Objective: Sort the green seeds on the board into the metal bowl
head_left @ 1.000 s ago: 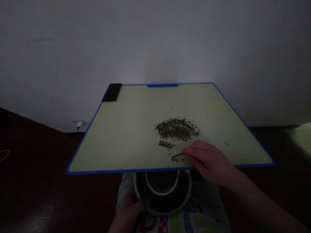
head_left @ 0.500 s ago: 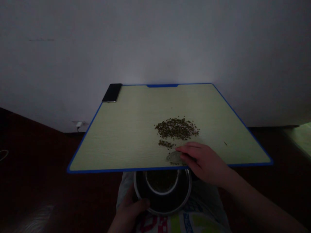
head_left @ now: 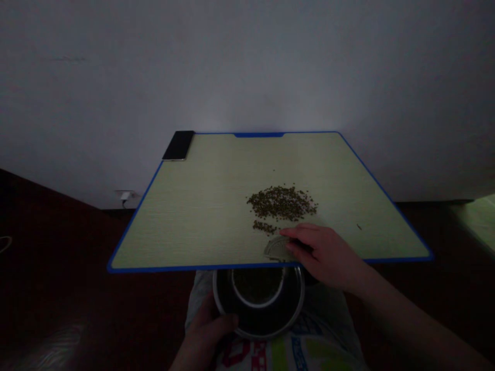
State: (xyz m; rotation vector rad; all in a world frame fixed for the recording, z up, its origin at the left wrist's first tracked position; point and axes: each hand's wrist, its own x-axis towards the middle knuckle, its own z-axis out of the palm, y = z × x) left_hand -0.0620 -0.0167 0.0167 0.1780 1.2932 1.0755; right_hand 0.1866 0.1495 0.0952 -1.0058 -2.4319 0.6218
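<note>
My right hand [head_left: 319, 252] pinches a thin, clear, rounded plastic piece [head_left: 276, 248] against the tabletop close to the front edge. A few grains lie under and in front of that piece. Beyond it is a small row of brown-green grains [head_left: 264, 226], and past that a larger spread pile of grains [head_left: 282, 202]. Below the table edge, my left hand [head_left: 211, 330] grips the left rim of a metal bowl [head_left: 263, 330] on my lap, thumb over the rim. Dark contents show dimly at the bowl's bottom; the table edge hides its far side.
The light folding table [head_left: 201, 206] has a blue edge and stands against a pale wall [head_left: 247, 67]. A black phone [head_left: 178, 146] lies at its back left corner. A small dark sliver [head_left: 359, 226] rests at the right. A white plug [head_left: 126, 197] sits in the wall at left.
My right hand has shifted a little left and turned the plastic piece from edge-on to flatter, with grains pushed toward the front edge. My left hand stays on the bowl.
</note>
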